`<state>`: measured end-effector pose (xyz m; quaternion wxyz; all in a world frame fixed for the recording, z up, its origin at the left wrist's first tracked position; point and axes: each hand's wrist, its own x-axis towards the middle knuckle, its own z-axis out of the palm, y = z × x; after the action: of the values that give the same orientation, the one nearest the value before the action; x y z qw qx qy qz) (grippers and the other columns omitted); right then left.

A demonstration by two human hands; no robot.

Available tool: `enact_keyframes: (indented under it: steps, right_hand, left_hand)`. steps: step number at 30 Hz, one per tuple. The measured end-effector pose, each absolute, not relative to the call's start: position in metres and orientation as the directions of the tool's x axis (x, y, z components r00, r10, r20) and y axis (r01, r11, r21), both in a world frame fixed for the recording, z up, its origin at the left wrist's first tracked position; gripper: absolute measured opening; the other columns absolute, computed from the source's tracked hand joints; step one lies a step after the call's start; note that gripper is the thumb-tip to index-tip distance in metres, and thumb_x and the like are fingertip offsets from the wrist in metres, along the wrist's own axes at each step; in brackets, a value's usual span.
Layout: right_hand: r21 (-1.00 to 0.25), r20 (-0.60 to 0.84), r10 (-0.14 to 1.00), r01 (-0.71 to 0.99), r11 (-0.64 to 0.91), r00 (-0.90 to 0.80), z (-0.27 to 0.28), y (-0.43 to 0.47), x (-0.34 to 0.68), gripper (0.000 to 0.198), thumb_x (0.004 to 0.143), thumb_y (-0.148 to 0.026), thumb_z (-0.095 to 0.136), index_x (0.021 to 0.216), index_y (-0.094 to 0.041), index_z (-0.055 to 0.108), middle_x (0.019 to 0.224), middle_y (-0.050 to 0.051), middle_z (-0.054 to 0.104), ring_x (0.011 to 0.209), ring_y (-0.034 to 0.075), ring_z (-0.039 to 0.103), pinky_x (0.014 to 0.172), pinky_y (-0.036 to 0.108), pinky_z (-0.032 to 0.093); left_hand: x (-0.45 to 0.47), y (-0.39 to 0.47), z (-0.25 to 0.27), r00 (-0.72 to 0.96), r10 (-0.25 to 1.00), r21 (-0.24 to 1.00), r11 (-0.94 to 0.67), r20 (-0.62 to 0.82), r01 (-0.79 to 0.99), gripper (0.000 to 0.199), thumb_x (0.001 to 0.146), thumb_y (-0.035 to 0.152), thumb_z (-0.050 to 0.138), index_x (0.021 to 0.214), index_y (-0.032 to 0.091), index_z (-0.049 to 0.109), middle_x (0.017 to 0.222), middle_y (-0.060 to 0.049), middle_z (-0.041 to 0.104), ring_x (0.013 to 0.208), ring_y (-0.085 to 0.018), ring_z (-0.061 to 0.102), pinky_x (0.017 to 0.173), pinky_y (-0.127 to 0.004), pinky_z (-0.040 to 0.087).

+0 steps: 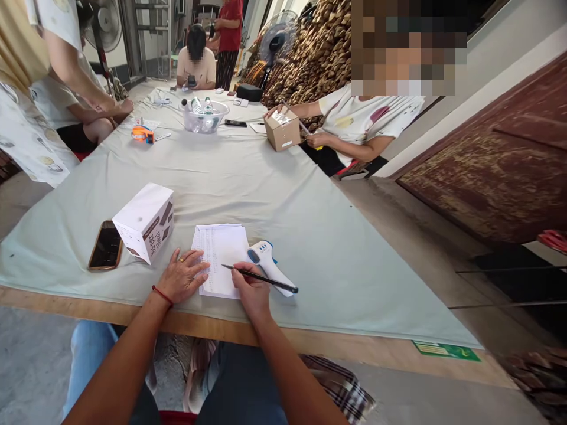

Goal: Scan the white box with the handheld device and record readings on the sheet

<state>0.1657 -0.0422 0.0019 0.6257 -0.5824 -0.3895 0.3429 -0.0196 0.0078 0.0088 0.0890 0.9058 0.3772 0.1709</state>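
Observation:
My right hand (252, 292) is closed around a black pencil-like pen (270, 278), its tip over the sheets of paper (230, 254). Rows of small writing cover the left part of the top sheet. Spread flat, my left hand (185, 276) rests with its fingertips on the sheets' left edge. A white and blue infrared thermometer (271, 265) lies just right of the paper, partly behind the pen. Beyond my left hand stands a white box (144, 218) with dark print, and a smartphone (106, 245) lies beside it.
A pale cloth covers the long table (336, 277). Farther off are an orange tape measure (142, 134), a clear plastic basin (195, 121) with bottles, and a black phone (235, 123). At the right, a person holds a cardboard box (283, 133). Other people are along the left and far end.

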Motion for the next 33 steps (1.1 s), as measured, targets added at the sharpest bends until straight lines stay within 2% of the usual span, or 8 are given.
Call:
enact_keyframes:
  steps: [2, 4, 9, 12, 17, 33]
  right_hand:
    - [-0.995, 0.097, 0.890, 0.016, 0.101, 0.445, 0.0016, -0.0416, 0.1611, 0.025, 0.069, -0.043, 0.064, 0.075, -0.019, 0.058, 0.046, -0.008, 0.048, 0.043, 0.010, 0.043, 0.045, 0.024, 0.036]
    - [-0.994, 0.110, 0.913, 0.042, 0.102, 0.393, 0.0031, -0.0418, 0.1571, 0.025, 0.073, -0.044, 0.061, 0.073, -0.019, 0.059, 0.046, -0.007, 0.050, 0.043, 0.010, 0.045, 0.046, 0.025, 0.038]
    - [-0.992, 0.104, 0.914, 0.104, 0.069, 0.393, 0.0038, -0.0418, 0.1544, 0.032, 0.074, -0.047, 0.059, 0.079, -0.017, 0.067, 0.064, 0.002, 0.066, 0.056, 0.014, 0.057, 0.058, 0.031, 0.049]
    - [-0.988, 0.109, 0.893, 0.150, 0.047, 0.437, 0.0002, -0.0409, 0.1561, 0.023, 0.067, -0.041, 0.063, 0.075, -0.019, 0.064, 0.067, 0.001, 0.066, 0.062, 0.016, 0.059, 0.063, 0.032, 0.051]
    - [-0.968, 0.127, 0.894, 0.249, 0.018, 0.430, -0.0015, -0.0402, 0.1568, 0.015, 0.065, -0.035, 0.057, 0.066, -0.021, 0.058, 0.058, -0.002, 0.059, 0.055, 0.014, 0.052, 0.056, 0.029, 0.046]
    - [-0.953, 0.126, 0.922, 0.304, 0.009, 0.367, -0.0049, -0.0405, 0.1550, 0.017, 0.066, -0.037, 0.054, 0.064, -0.021, 0.056, 0.055, -0.003, 0.055, 0.054, 0.014, 0.051, 0.057, 0.029, 0.043]
  left_hand:
    - [-0.0195, 0.0077, 0.0088, 0.660, 0.714, 0.292, -0.699, 0.234, 0.653, 0.033, 0.095, 0.038, 0.043, 0.120, 0.028, 0.061, 0.140, -0.007, 0.051, 0.132, -0.025, 0.043, 0.112, -0.054, 0.021]
    - [-0.0194, 0.0075, 0.0085, 0.664, 0.712, 0.293, -0.701, 0.229, 0.651, 0.035, 0.090, 0.041, 0.053, 0.121, 0.027, 0.061, 0.141, -0.008, 0.050, 0.132, -0.026, 0.043, 0.113, -0.055, 0.021]
    - [-0.0198, 0.0063, 0.0074, 0.662, 0.706, 0.303, -0.707, 0.249, 0.639, 0.044, 0.080, 0.046, 0.065, 0.120, 0.027, 0.061, 0.141, -0.009, 0.050, 0.132, -0.028, 0.042, 0.114, -0.055, 0.019]
    - [-0.0206, 0.0056, 0.0069, 0.681, 0.688, 0.300, -0.724, 0.250, 0.621, 0.041, 0.080, 0.047, 0.066, 0.117, 0.029, 0.063, 0.140, -0.009, 0.050, 0.132, -0.028, 0.042, 0.113, -0.055, 0.020]
    - [-0.0215, 0.0049, 0.0077, 0.730, 0.637, 0.292, -0.768, 0.248, 0.571, 0.031, 0.084, 0.043, 0.062, 0.112, 0.029, 0.066, 0.138, -0.010, 0.051, 0.132, -0.028, 0.043, 0.113, -0.055, 0.023]
    - [-0.0217, 0.0046, 0.0074, 0.739, 0.624, 0.310, -0.777, 0.255, 0.548, 0.030, 0.086, 0.042, 0.061, 0.112, 0.029, 0.067, 0.136, -0.010, 0.052, 0.128, -0.026, 0.047, 0.112, -0.053, 0.025]
